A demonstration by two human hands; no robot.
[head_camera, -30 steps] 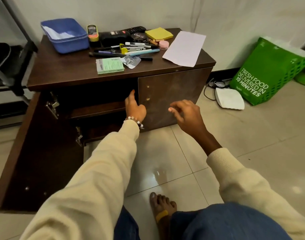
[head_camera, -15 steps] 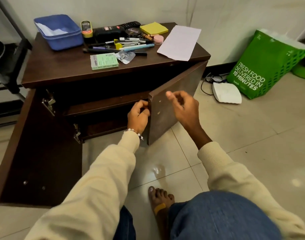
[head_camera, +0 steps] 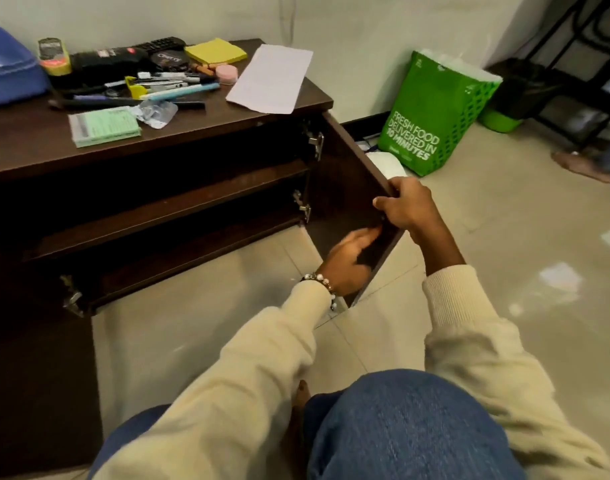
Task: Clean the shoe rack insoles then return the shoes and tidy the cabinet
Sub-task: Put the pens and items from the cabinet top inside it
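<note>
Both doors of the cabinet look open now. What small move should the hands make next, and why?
Probably let go of the right door and reach toward the shelf. The right hand grips the door's free edge, the left hand lies against its inner face, and the door already stands wide, so the dark inside is reachable.

I see through 1 wide-angle camera on my head, aimed forward and steeply down. My knees fill the bottom edge, my sleeves reach up the middle, the open cabinet (head_camera: 165, 216) sits close ahead-left, and the floor (head_camera: 504, 237) spreads right.
</note>
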